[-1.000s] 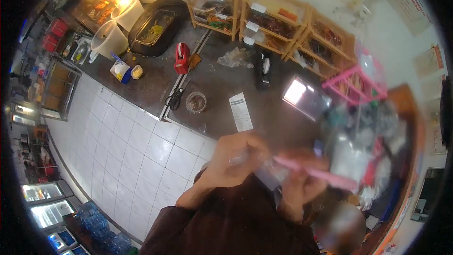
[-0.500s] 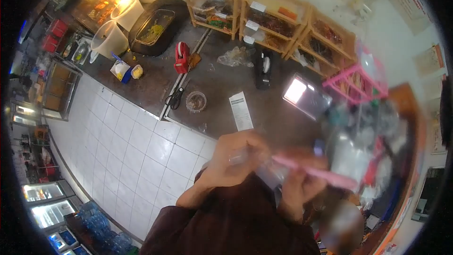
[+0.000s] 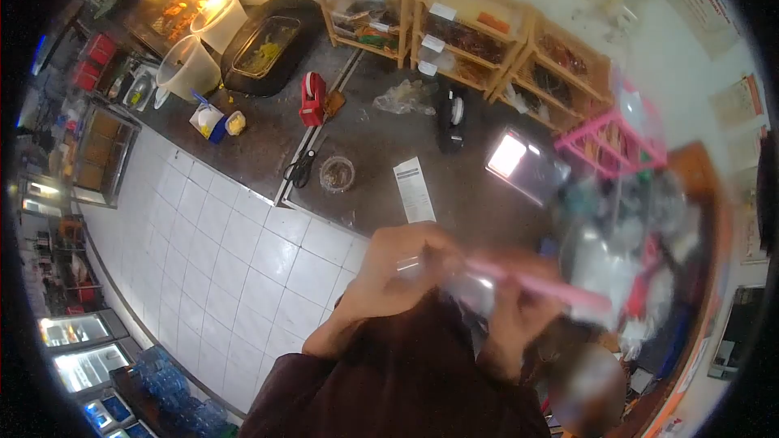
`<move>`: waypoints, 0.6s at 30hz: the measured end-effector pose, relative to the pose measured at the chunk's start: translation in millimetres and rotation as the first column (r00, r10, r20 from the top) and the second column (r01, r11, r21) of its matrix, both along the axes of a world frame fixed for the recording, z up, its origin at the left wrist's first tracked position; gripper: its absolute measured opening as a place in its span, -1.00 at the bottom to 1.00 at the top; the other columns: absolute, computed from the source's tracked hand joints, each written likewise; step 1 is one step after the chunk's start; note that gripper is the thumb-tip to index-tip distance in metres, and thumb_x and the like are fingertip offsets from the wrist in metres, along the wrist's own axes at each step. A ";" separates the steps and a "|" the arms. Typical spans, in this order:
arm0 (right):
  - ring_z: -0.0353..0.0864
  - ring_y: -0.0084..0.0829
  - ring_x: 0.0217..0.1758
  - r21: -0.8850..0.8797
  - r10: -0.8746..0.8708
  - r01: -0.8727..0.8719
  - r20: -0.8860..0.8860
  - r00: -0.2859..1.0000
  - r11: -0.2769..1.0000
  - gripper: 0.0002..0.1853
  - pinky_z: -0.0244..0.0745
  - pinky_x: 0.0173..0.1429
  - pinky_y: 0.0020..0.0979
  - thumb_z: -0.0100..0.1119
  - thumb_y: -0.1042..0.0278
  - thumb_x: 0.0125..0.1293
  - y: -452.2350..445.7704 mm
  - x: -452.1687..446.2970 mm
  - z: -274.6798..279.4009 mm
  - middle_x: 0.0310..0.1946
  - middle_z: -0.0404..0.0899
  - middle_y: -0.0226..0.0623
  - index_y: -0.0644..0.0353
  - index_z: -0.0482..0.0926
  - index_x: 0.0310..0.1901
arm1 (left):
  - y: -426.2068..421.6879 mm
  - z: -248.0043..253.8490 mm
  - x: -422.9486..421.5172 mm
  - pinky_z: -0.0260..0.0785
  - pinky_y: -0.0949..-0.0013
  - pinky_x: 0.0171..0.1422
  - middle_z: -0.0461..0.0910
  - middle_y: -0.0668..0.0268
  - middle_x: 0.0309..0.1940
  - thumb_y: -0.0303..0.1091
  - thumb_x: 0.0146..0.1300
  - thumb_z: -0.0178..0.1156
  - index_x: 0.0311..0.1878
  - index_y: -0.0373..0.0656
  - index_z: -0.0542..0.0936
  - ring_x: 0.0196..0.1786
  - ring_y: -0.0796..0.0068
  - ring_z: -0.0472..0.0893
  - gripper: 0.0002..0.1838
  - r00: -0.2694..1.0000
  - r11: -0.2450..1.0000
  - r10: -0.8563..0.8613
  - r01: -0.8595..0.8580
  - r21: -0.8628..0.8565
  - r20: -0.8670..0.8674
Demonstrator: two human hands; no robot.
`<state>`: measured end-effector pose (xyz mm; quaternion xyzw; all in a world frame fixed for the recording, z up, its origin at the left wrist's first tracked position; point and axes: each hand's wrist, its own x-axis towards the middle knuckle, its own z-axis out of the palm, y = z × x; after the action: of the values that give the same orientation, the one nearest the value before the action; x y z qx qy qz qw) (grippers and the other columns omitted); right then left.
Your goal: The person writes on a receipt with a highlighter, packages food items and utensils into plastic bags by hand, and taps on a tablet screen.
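The pink strip (image 3: pixel 560 288) at the right hand (image 3: pixel 519 320) has been shifted slightly, and brighter glints are now shown by the clear plastic (image 3: pixel 477 290) beside it.

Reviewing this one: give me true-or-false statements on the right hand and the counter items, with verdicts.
1. The right hand holds a long pink item. True.
2. The black-handled scissors lie on the floor tiles. False: the scissors are on the counter.
3. The paper slip lies between the small round tub and the silver device. True.
4. The pink rack is to the left of the wooden racks. False: the pink rack is to their right.
5. The red dispenser is in the left hand. False: the red dispenser sits on the counter, away from both hands.
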<state>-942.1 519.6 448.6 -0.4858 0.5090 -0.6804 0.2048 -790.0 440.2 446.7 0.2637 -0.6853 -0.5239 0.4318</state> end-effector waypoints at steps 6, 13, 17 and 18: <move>0.67 -0.29 -0.26 -0.025 0.057 -0.055 0.067 0.996 0.998 -0.85 0.60 -0.18 -0.28 0.22 0.38 0.35 -3.2 4.0 6.5 -0.29 0.67 -0.09 0.31 0.58 -0.23 | 3.1 -2.0 -0.7 0.43 0.44 -0.30 0.63 0.21 -0.39 -0.60 0.14 0.30 -0.21 -0.27 0.62 -0.37 0.49 0.61 -0.86 1.000 0.999 0.012 -0.012 0.040 -0.018; 0.65 -0.30 -0.27 -0.050 0.064 -0.061 0.073 0.995 0.997 -0.86 0.60 -0.21 -0.26 0.23 0.41 0.33 -0.9 2.5 -1.9 -0.28 0.66 -0.09 0.31 0.58 -0.21 | 3.2 -4.3 1.5 0.45 0.41 -0.26 0.62 0.19 -0.41 -0.58 0.13 0.31 -0.23 -0.25 0.63 -0.35 0.45 0.64 -0.87 1.000 1.000 0.001 -0.001 0.029 -0.024; 0.63 -0.31 -0.23 -0.007 0.105 -0.105 0.157 0.982 0.994 -0.85 0.59 -0.17 -0.27 0.22 0.45 0.33 4.3 -1.9 -5.1 -0.21 0.64 -0.11 0.32 0.57 -0.14 | -0.7 -10.8 -1.7 0.47 0.39 -0.21 0.64 0.19 -0.38 -0.62 0.04 0.28 -0.22 -0.24 0.65 -0.31 0.36 0.66 -0.80 0.997 0.994 0.075 -0.077 -0.082 -0.031; 0.63 -0.32 -0.19 0.044 0.091 -0.096 0.087 0.992 0.994 -0.85 0.58 -0.13 -0.26 0.18 0.49 0.34 4.9 -2.2 -4.0 -0.19 0.62 -0.11 0.32 0.55 -0.10 | -1.6 -12.0 -2.9 0.47 0.39 -0.20 0.65 0.19 -0.36 -0.64 0.00 0.26 -0.22 -0.23 0.66 -0.30 0.33 0.66 -0.77 0.992 0.986 0.112 -0.119 -0.119 -0.063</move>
<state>-944.2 524.5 444.6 -0.4746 0.4927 -0.6778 0.2696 -792.9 438.6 434.7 0.2612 -0.6874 -0.4621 0.4957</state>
